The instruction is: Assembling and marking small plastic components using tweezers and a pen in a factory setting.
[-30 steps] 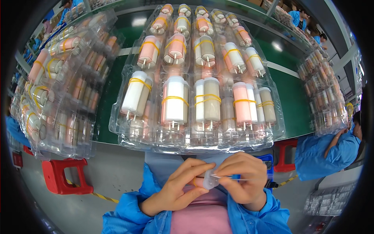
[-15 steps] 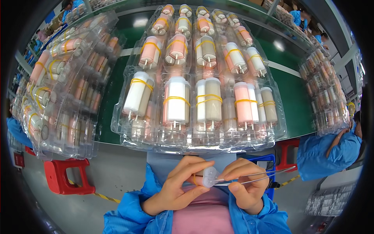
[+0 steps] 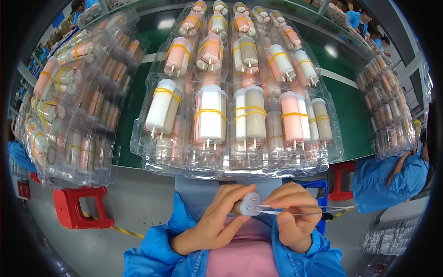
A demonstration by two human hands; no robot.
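Note:
My left hand (image 3: 210,224) is closed around a small bundle of capped tubes (image 3: 249,204), its pale, translucent end caps turned toward my right hand. Fingers cover most of the tube bodies. In my right hand (image 3: 295,214) is a pair of metal tweezers (image 3: 323,210), pinched between thumb and fingers. The slender tips reach the cap faces; whether they grip anything there is too small to tell. Beyond my hands stands a stack of clear plastic trays (image 3: 230,170), holding bundles of white, pink and grey tubes (image 3: 210,115) tied with yellow bands.
More stacked trays of tubes stand at the left (image 3: 76,134) and right (image 3: 387,111) on a green work surface (image 3: 348,120). A red stool (image 3: 83,207) is at lower left. A blue crate (image 3: 321,226) sits behind my right hand. A co-worker in blue (image 3: 385,182) is at right.
The tube bundle has turned slightly, and its yellow band has gone from sight. The tweezers' tips have shifted up a little along the caps, their arms closer together.

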